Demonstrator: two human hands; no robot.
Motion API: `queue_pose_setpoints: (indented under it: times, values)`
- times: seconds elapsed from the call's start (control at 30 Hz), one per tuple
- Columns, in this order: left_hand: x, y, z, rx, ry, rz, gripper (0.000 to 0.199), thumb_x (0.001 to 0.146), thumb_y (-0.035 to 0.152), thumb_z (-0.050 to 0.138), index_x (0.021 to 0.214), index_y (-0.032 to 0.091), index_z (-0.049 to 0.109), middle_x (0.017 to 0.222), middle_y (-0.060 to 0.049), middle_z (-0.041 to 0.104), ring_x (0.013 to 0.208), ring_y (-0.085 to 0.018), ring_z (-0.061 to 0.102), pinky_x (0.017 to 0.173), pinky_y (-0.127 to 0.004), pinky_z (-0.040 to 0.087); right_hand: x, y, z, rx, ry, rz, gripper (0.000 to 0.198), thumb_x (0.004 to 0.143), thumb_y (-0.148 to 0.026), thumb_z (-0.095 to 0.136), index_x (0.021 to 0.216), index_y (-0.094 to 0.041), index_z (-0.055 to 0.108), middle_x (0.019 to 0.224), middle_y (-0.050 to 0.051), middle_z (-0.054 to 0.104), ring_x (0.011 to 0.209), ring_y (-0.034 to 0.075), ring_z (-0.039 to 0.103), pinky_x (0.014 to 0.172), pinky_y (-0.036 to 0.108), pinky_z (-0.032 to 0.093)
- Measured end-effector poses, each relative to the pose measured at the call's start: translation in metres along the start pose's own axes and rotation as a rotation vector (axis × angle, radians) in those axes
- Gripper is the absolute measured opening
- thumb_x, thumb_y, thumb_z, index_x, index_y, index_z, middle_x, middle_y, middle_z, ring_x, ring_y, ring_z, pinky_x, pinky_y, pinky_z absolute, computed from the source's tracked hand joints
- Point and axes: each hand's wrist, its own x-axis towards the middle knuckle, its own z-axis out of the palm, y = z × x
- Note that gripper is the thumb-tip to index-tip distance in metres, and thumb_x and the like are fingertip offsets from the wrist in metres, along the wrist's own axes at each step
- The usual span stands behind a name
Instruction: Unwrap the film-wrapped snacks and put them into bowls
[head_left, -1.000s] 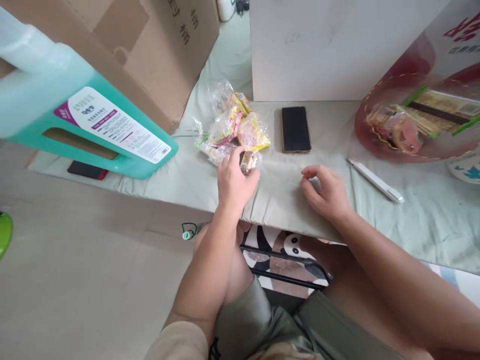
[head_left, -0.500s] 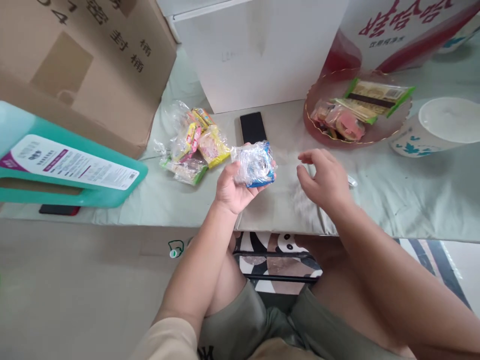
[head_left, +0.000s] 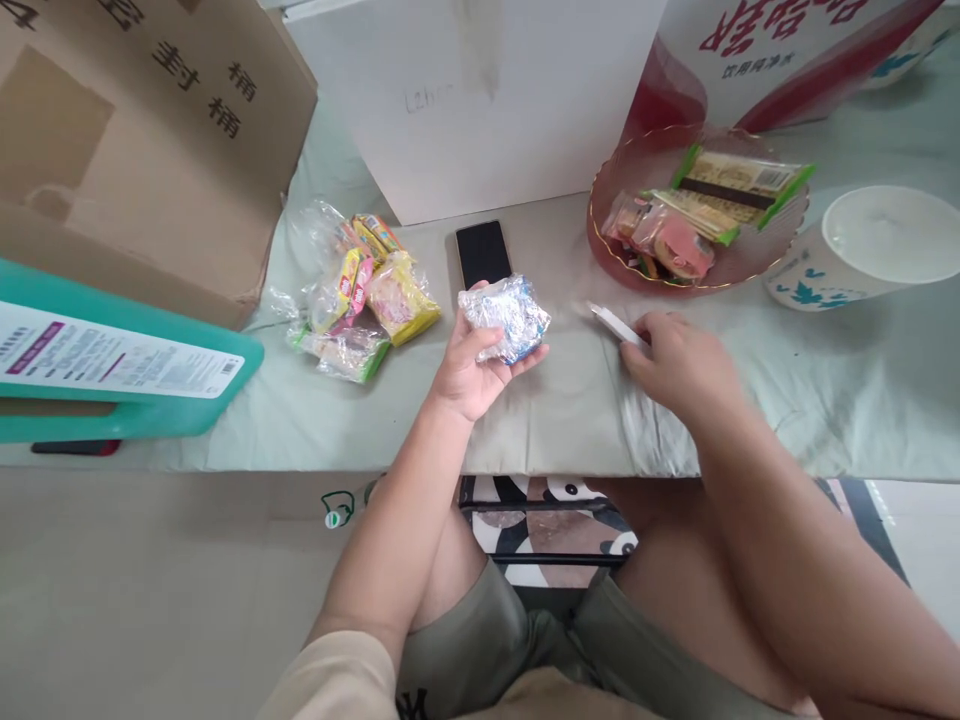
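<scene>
My left hand [head_left: 480,365] holds up a crinkled blue-and-silver packet [head_left: 507,318] in clear plastic film, thumb on top and fingers underneath. To the right, my right hand [head_left: 679,365] grips a slim white tool [head_left: 619,326] just above the cloth. Its thin end points up and left; whether it is a small cutter I cannot tell. A black phone [head_left: 482,252] lies flat behind the packet. Left of my left hand sits a pile of wrapped snacks [head_left: 401,295] with loose clear film.
A pink gold-rimmed bowl [head_left: 600,235] holds more packaged snacks, beside a lidded white tub [head_left: 817,275]. Behind stand a white box [head_left: 517,130] and a red-and-white carton [head_left: 742,85]. At left are a cardboard box [head_left: 172,180] and a green jug [head_left: 225,390].
My right hand was raised with bent fingers over the cloth; now it has picked up the slim white tool. The packet in my left hand has tilted slightly. The view has shifted.
</scene>
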Motion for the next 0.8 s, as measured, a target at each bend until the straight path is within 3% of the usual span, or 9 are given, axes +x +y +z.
queue_pose_setpoints:
  times: [0.07,0.2,0.3,0.4,0.53,0.67,0.8]
  values:
    - [0.003,-0.001,-0.001,0.061,0.009,0.032,0.058,0.072,0.033,0.064,0.129,0.036,0.049,0.136,-0.004,0.062,0.126,-0.029,0.062,0.098,-0.055,0.057,0.000,-0.017,-0.002,0.216,-0.047,0.015,0.005,0.080,-0.029,0.059,0.080,-0.025,0.058,0.073,0.004,0.063,0.065,0.023,0.055,0.060,0.036,0.039]
    - [0.004,-0.002,-0.001,0.021,0.009,0.054,0.066,0.069,0.026,0.067,0.131,0.038,0.048,0.139,-0.001,0.060,0.121,-0.026,0.064,0.097,-0.050,0.058,-0.010,-0.055,-0.007,0.750,-0.269,0.044,0.006,0.084,-0.026,0.049,0.080,-0.024,0.053,0.065,-0.002,0.055,0.059,0.016,0.052,0.058,0.031,0.040]
    - [0.000,-0.002,0.001,-0.060,0.035,0.039,0.073,0.064,0.018,0.070,0.131,0.039,0.051,0.130,0.002,0.064,0.109,-0.020,0.067,0.090,-0.040,0.059,-0.024,-0.080,-0.010,0.964,-0.445,0.046,0.019,0.091,-0.036,0.045,0.082,-0.023,0.054,0.059,-0.005,0.046,0.052,0.013,0.042,0.051,0.028,0.033]
    - [-0.007,-0.001,-0.001,-0.148,0.108,0.039,0.061,0.068,0.022,0.072,0.126,0.034,0.059,0.113,0.002,0.069,0.095,-0.017,0.069,0.079,-0.030,0.058,-0.038,-0.101,-0.013,1.033,-0.561,0.036,0.032,0.096,-0.047,0.042,0.083,-0.021,0.055,0.057,-0.006,0.042,0.051,0.011,0.040,0.051,0.027,0.033]
    - [-0.013,-0.003,-0.011,-0.256,0.132,0.095,0.042,0.077,0.030,0.069,0.118,0.029,0.064,0.107,0.000,0.071,0.089,-0.017,0.069,0.070,-0.026,0.055,-0.048,-0.115,-0.011,1.078,-0.565,0.058,0.028,0.094,-0.046,0.044,0.084,-0.021,0.053,0.058,-0.006,0.047,0.050,0.011,0.047,0.053,0.026,0.040]
    - [-0.013,-0.004,-0.021,-0.216,0.103,0.101,0.042,0.077,0.028,0.069,0.119,0.029,0.064,0.102,0.000,0.070,0.086,-0.017,0.069,0.074,-0.029,0.057,-0.045,-0.115,0.004,1.060,-0.577,0.135,0.028,0.092,-0.047,0.049,0.084,-0.021,0.054,0.061,-0.006,0.051,0.048,0.009,0.049,0.051,0.025,0.041]
    - [-0.008,0.000,-0.023,-0.160,0.095,0.117,0.048,0.075,0.028,0.068,0.123,0.029,0.063,0.106,-0.002,0.070,0.098,-0.023,0.070,0.082,-0.034,0.057,-0.036,-0.116,0.015,1.064,-0.607,0.149,0.031,0.090,-0.050,0.052,0.083,-0.020,0.055,0.062,-0.004,0.055,0.048,0.009,0.052,0.049,0.024,0.041]
